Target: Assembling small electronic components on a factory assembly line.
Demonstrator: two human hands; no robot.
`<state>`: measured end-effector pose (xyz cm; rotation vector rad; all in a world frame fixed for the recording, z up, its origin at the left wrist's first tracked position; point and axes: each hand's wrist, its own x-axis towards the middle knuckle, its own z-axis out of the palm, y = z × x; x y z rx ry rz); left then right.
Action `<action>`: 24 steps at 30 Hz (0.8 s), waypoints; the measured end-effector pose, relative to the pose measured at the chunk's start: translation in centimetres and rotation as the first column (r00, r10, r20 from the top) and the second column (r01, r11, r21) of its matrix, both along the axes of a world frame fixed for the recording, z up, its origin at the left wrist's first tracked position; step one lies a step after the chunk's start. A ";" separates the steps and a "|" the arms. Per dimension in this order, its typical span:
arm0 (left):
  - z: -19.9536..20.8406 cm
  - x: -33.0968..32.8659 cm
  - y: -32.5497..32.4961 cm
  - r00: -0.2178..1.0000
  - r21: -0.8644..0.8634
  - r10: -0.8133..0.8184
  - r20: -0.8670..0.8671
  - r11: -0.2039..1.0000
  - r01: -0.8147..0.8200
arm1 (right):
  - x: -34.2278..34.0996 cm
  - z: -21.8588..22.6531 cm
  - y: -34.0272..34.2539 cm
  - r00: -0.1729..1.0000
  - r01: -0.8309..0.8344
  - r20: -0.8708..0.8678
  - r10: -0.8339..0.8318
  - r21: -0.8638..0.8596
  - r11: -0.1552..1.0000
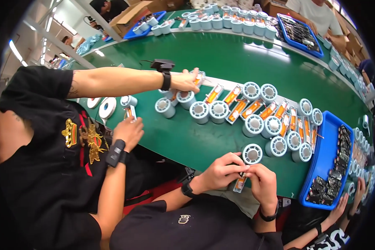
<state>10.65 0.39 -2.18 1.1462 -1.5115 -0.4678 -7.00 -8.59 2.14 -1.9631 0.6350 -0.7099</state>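
Head view: left of the blue tray (323, 155), I see the left hand (221, 171) and right hand (263, 184) meeting, fingers pinched narrow on an orange-and-metal strip (239, 186). Between them and that tray, a pale-blue cylinder (252, 154) and other cylinders (304, 152) stand on the green desk (191, 148).
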 end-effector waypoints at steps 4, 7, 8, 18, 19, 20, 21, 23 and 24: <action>-0.1 0.0 -0.2 1.000 -0.003 -0.025 0.008 1.000 0.025 | -0.2 -0.8 0.6 0.999 0.009 0.030 -0.011 0.062 0.998; -0.6 -0.1 0.0 1.000 -0.015 -0.025 -0.016 1.000 0.025 | -0.3 -1.1 0.8 0.999 0.014 0.037 -0.017 0.096 0.995; -0.7 -0.2 -0.1 1.000 0.000 -0.018 -0.024 1.000 0.018 | -0.3 -1.2 0.8 0.999 0.022 0.042 -0.026 0.105 0.994; -0.7 0.0 0.0 0.996 0.012 0.088 0.005 0.996 -0.088 | 0.9 -2.2 1.0 0.989 0.054 0.138 -0.057 0.031 0.998; -0.6 0.1 -0.1 0.995 -0.018 0.089 0.043 0.996 -0.088 | 0.9 -2.4 1.0 0.984 0.047 0.172 -0.041 -0.034 0.998; -0.5 0.1 -0.2 0.992 -0.049 0.094 0.083 0.995 -0.090 | 0.8 -2.4 0.9 0.985 0.052 0.166 -0.046 -0.031 0.998; -0.5 0.1 -0.3 0.987 -0.080 0.101 0.123 0.993 -0.091 | 0.6 -2.3 0.8 0.989 0.053 0.138 -0.047 -0.042 0.998; -0.5 0.1 -0.4 0.984 -0.091 0.105 0.146 0.992 -0.092 | 0.4 -2.0 0.8 0.995 0.050 0.085 -0.044 -0.064 0.997; -0.5 0.1 -0.4 0.979 -0.106 0.111 0.173 0.990 -0.094 | 0.4 -1.9 0.8 0.995 0.049 0.084 -0.044 -0.062 0.997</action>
